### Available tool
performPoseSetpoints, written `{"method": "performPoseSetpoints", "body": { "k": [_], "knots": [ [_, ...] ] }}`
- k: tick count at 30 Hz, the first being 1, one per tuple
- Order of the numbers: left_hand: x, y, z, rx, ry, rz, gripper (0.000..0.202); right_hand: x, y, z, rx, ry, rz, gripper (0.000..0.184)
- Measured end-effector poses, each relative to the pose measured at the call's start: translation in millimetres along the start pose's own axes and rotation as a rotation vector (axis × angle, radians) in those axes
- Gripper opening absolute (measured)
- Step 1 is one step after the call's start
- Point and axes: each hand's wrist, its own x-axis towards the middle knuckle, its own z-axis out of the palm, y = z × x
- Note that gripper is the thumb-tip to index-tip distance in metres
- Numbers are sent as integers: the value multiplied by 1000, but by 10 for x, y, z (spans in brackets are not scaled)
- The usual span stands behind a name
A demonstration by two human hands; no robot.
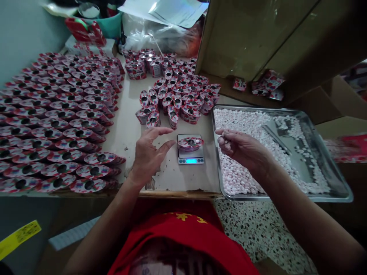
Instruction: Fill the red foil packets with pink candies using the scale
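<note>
Pinching a few pale pieces (222, 142) in the grip of our right hand (237, 147), we hold them over the left side of a metal tray (347, 193) spread with many similar bits (241, 173). Our left hand (149, 151) has its grip spread, thumb and fingers apart, just beside a small digital scale (191, 157) with a lit display. On that scale we see one red-and-white packet (183, 143), a dark opening in its top. Across the table (119, 110), we have rows of matching packets (54, 124) at left and a looser cluster (177, 99) behind the scale.
</note>
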Motion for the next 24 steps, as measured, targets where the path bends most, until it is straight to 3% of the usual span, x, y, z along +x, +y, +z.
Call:
{"method": "performPoseSetpoints", "body": {
  "k": [4, 8, 15, 19, 24],
  "knots": [
    [-36, -70, -2, -13, 1, -83, 30, 78, 38, 8, -156, -63, -19, 16],
    [-25, -95, 56, 31, -57, -39, 39, 68, 93, 1, -340, -95, -33, 24],
    [1, -47, 178, 144, -234, -24, 56, 40, 167, 183, -804, -99, -259, 29],
    [-40, -72, 153, 133, -239, -64, 51, 81, 178, 299, -1173, -39, -416, 28],
    [-60, -141, 61, 119, -240, -109, 51, 131, 242, 427, -1429, 31, -441, 24]
  ]
}}
